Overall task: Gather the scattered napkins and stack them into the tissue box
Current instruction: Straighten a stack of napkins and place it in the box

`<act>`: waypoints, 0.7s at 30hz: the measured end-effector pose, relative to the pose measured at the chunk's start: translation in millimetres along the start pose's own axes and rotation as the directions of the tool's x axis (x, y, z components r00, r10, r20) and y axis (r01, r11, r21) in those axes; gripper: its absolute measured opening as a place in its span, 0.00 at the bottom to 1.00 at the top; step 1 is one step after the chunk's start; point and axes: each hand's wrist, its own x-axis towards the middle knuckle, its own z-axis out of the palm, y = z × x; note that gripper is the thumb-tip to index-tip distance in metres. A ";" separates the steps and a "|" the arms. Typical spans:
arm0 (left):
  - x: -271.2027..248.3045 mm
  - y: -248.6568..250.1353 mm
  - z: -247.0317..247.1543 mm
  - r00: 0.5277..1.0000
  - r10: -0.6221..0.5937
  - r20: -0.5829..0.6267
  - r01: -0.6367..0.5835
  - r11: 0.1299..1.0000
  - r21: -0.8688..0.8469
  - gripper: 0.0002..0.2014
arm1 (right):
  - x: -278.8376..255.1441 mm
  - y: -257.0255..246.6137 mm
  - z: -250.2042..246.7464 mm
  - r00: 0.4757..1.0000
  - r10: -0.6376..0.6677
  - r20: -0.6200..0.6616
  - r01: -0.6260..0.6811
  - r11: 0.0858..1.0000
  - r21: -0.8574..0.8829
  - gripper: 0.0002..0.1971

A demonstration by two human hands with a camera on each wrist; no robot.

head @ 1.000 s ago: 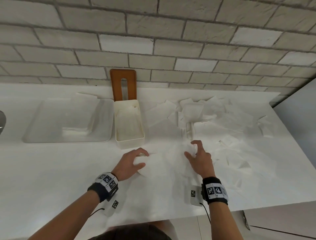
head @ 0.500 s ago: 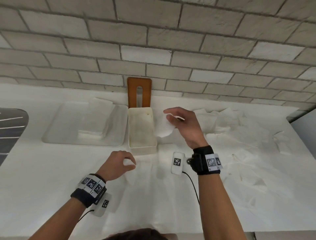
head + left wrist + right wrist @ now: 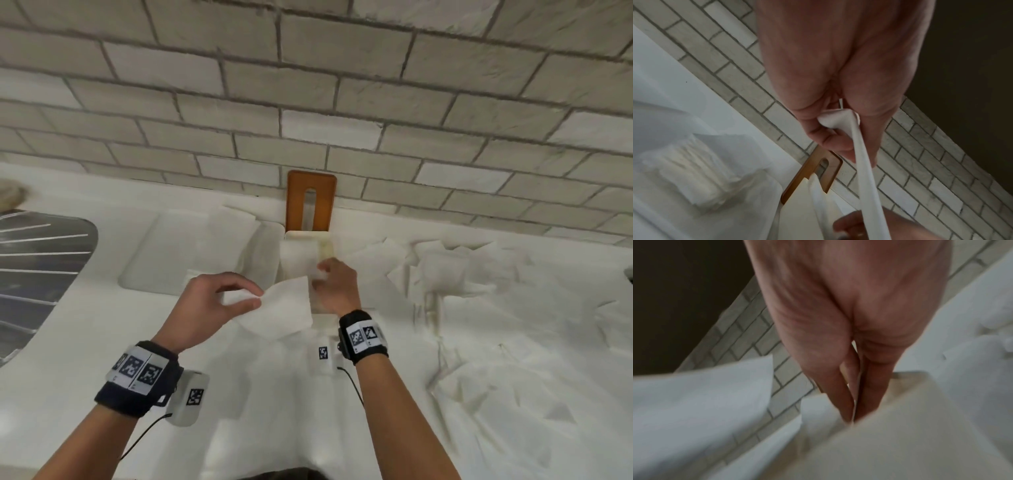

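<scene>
My left hand pinches the edge of a white napkin and holds it above the counter, just in front of the cream tissue box. In the left wrist view the left hand has that napkin hanging from thumb and fingers. My right hand is over the box and pinches a second napkin that reaches down into it. The right wrist view shows the right hand pointing down along the box wall. Many scattered napkins cover the counter to the right.
The box's orange wooden lid leans against the brick wall behind the box. A clear tray with folded napkins lies left of the box. A ribbed metal drainer is at the far left. A dark edge closes the counter at the far right.
The left hand has lifted a napkin off the counter and brought it toward the box. The right hand has carried its napkin left and down over the box. The head view has tilted up.
</scene>
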 end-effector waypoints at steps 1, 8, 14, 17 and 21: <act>1.4 0.2 -2.4 1.000 -0.001 -0.019 0.001 1.000 -0.003 0.07 | -0.3 2.5 8.7 0.999 0.022 0.049 -0.018 0.997 -0.074 0.25; 12.2 1.7 -4.2 0.998 -0.044 -0.050 0.042 0.998 -0.056 0.10 | -12.3 9.7 25.9 0.997 -0.058 0.051 0.072 0.935 -0.348 0.21; 25.9 5.8 1.8 0.999 -0.041 -0.015 0.040 0.998 -0.043 0.12 | -24.2 10.7 13.7 0.985 -0.030 0.171 0.092 0.926 -0.365 0.18; 32.0 12.0 3.1 1.000 -0.018 0.005 0.018 1.000 -0.010 0.12 | -23.8 10.9 -5.3 0.989 -0.076 0.124 0.105 0.963 -0.247 0.22; 38.9 19.7 4.5 1.000 0.002 -0.019 -0.003 1.000 -0.025 0.10 | -38.7 -2.2 -33.7 0.948 -0.307 0.082 0.281 0.930 0.235 0.24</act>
